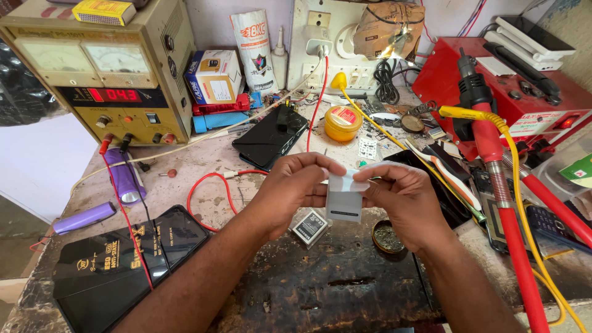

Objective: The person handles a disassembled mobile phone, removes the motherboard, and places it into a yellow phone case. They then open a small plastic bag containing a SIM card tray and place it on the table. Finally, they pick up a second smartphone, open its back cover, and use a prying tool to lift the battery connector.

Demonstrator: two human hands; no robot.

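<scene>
Your left hand [290, 188] and right hand [404, 200] pinch the white pack [344, 196] together above the bench's [203, 160] front edge, steadying it.

Small white rectangular plastic part [345, 197], held in both hands: smooth, matt finish. Worn wooden workbench top [209, 166]: rough, stained, pitted, with a dark scorched patch in front. Black slab-shaped phone [272, 135]: glossy glass-like face. Beige metal power supply box [98, 74]: painted, dull, scuffed. Red insulated wire [209, 185]: smooth plastic sheath.
</scene>
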